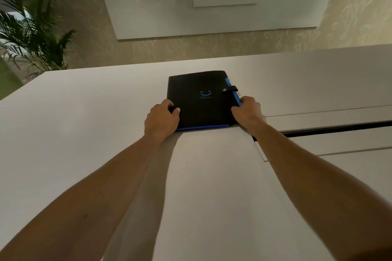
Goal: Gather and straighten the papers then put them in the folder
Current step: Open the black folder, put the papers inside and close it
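Note:
A black folder with a blue smile mark lies closed on the white table, its snap strap fastened at the right edge and blue tabs showing along the right and near edges. My left hand grips its near left corner, thumb on the cover. My right hand grips its near right corner by the blue tabs. No loose papers show on the table.
The white table runs wide to the left and toward me. To the right, a dark slot and seams cross the tabletop. A potted palm stands beyond the far left corner. A patterned wall lies behind.

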`<state>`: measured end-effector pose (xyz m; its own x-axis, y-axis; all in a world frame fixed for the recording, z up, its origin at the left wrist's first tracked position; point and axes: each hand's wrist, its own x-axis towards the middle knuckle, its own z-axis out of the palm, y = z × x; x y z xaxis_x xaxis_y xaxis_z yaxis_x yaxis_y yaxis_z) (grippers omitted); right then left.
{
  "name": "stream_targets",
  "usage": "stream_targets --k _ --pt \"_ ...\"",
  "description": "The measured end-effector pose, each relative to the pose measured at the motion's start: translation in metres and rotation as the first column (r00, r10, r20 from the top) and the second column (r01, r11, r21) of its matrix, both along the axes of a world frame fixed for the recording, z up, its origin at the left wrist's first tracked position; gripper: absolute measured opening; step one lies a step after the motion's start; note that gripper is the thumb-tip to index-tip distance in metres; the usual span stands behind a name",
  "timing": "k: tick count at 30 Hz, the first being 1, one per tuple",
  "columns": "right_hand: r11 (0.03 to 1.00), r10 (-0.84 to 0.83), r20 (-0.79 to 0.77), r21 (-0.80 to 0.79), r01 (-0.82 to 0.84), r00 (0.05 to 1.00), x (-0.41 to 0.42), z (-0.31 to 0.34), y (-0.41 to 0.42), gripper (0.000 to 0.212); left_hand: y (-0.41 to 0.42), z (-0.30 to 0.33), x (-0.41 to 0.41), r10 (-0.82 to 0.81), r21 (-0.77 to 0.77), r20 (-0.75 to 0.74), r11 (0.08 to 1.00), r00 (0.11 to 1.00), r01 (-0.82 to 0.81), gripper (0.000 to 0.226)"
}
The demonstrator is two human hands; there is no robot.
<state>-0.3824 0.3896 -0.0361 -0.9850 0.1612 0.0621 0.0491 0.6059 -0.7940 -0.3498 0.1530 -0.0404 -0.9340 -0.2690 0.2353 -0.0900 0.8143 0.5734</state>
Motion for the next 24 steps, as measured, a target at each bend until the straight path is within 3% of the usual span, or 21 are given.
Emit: stream_targets --k 7,9,13,19,24 --pt "0.920 -0.009 -0.068 0.390 0.035 0.998 0.002 -0.009 0.001 0.023 -0.006 0.002 -0.012 -0.005 -0.437 0.033 0.899 0.999 0.019 0.041" --pt "0.884 0.007 -0.078 0.466 0.030 0.997 0.003 -0.009 0.003 0.029 -0.008 0.001 -0.010 -0.006 -0.482 0.045 0.876 0.999 0.027 0.046" --pt "0.843 0.022 -0.070 0.537 0.019 0.997 0.014 -0.008 -0.001 0.038 -0.012 0.001 0.001 0.000 -0.387 0.162 0.920 0.987 0.063 0.057" --pt "0.831 -0.020 -0.245 0.535 0.152 0.969 0.050 -0.004 -0.007 0.049 -0.019 0.006 0.055 0.057 -0.208 0.048 0.977 0.997 -0.045 0.056" --pt "0.809 0.112 -0.295 0.582 0.086 0.949 0.105 0.012 -0.030 0.042 -0.027 0.022 0.104 0.038 -0.207 0.032 0.978 0.999 -0.031 0.053"
